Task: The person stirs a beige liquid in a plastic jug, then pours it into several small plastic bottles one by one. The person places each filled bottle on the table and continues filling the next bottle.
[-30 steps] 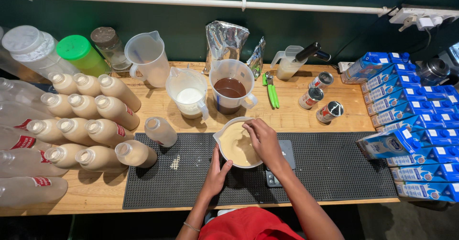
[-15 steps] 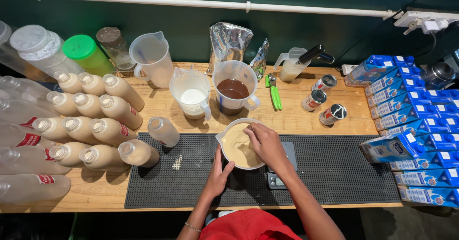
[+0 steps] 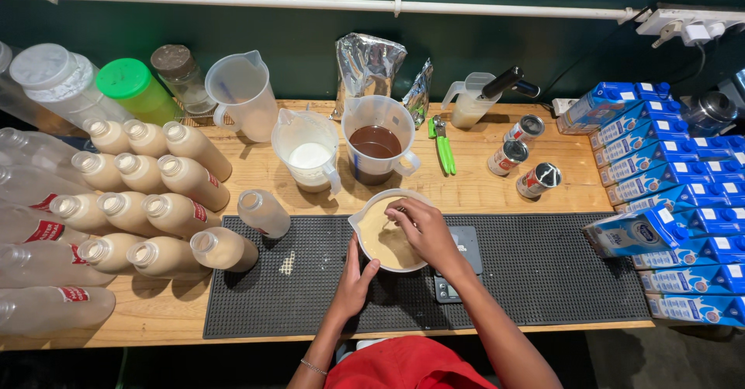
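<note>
Right hand (image 3: 425, 230): is being held over the mouth of the clear jug (image 3: 365, 222), fingers curled downward and pinched together above the beige liquid (image 3: 384, 243); whether a small stirrer is being gripped cannot be told, as the fingertips are being hidden by the hand itself.

Left hand (image 3: 355, 280): is being pressed against the near wall of the jug, fingers mostly extended and thumb spread, so that the vessel is being steadied rather than clasped.

Clear jug: is being kept on a small dark scale (image 3: 459, 269), which is resting on the black rubber mat (image 3: 559, 273) at the front of the wooden counter (image 3: 481, 176). Judged from its fill, it is likely moderately heavy and prone to slopping; the plastic wall is probably stiff but thin and smooth, perhaps slick if wet. Hold is best being taken low around the body, or at a handle, which is not being shown here.

Adjacent items: a jug of dark liquid (image 3: 376, 145) and a jug of white liquid (image 3: 309, 155) are standing just behind; capless filled bottles (image 3: 147, 210) are lying to the left; opened tins (image 3: 521, 155) and blue cartons (image 3: 667, 195) are being stored to the right.
</note>
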